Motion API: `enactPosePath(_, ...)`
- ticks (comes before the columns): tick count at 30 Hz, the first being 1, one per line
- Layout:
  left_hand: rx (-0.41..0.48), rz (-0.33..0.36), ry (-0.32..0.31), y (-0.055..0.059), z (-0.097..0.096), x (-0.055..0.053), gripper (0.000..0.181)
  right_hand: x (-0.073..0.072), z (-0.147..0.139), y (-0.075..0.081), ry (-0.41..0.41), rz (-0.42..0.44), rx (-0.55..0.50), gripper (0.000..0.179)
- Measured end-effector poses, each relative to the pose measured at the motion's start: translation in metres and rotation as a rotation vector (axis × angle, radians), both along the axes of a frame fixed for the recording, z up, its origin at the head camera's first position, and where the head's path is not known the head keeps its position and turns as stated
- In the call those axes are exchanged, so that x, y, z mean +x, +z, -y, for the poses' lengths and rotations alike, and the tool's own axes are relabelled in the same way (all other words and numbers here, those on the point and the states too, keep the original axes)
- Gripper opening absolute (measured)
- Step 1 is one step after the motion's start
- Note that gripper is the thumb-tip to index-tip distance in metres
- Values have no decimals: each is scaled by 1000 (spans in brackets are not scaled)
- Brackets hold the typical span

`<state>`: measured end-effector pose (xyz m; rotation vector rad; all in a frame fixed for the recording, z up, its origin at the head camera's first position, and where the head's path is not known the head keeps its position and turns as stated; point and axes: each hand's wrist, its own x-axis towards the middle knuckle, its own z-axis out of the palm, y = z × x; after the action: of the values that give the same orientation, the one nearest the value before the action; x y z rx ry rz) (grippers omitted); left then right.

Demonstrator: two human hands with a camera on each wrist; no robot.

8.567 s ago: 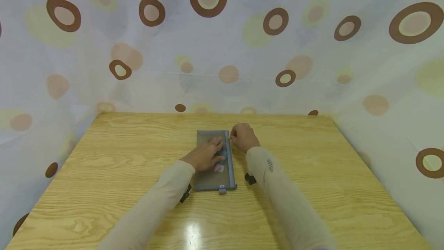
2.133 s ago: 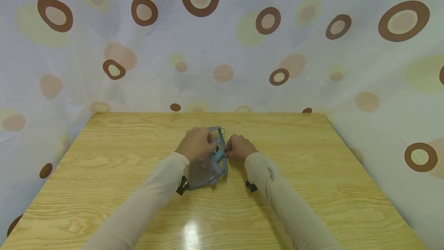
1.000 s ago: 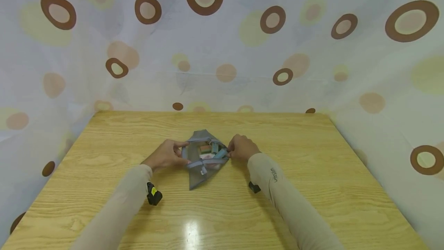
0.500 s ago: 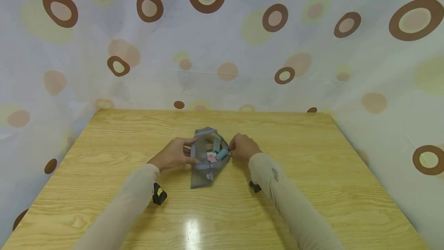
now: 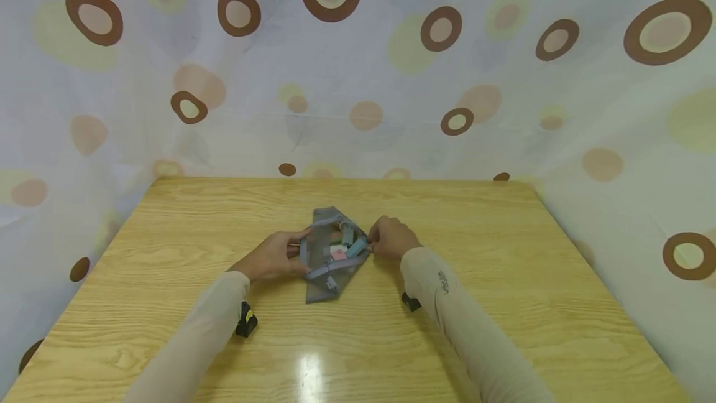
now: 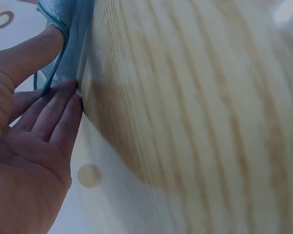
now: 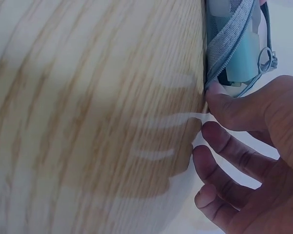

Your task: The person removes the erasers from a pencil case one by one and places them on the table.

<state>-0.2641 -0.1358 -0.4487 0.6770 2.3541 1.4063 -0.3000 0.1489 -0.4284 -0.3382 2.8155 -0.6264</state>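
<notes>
Mesh pouch (image 5: 320, 250) with its mouth gaping, between 2 bare hands. The pouch is lying on a wooden table (image 5: 503, 266). At the pouch's left edge, the left hand (image 5: 271, 257) is gripping the fabric between a spread thumb and fingers. At the pouch's right corner, the right hand (image 5: 391, 239) is pinching the fabric at the end of the zipper (image 7: 233, 46); in the right wrist view, the lower fingers are curving loosely below that corner. A fabric tag (image 5: 332, 282) is hanging from the pouch's near side. Inside the pouch, a light blue piece (image 5: 357, 248) is resting near the right corner, a grey-blue piece (image 5: 347, 236) is lying just beside it, and a pink piece (image 5: 339, 255) is sitting nearer the middle; their exact kinds are not showing clearly.

Progress: the opening of the pouch is seemingly standing complete, since the 2 zipper edges are lying apart and the contents are showing between them. Handling of the contents is apparently not yet under way: neither hand is reaching into the pouch, and the 3 named pieces are lying within it. Closing of the zipper is likewise standing undone.
</notes>
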Motion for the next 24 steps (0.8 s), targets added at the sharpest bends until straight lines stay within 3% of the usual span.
enactPosePath(4, 10, 3, 5, 4, -2, 1, 88, 0, 0, 0, 1, 1, 3, 17)
enactPosePath(9, 132, 68, 12, 4, -10, -1, 89, 1, 1, 1, -21, 3, 17, 17)
enactPosePath(11, 144, 60, 8, 1, -12, -2, 89, 1, 0, 1, -22, 6, 12, 17)
enactPosePath(17, 33, -11, 14, -9, -6, 0, 93, 2, -1, 0, -12, 4, 13, 18)
enactPosePath(24, -44, -39, 7, -4, -1, 3, 93, 0, 1, 0, -22, 4, 11, 19)
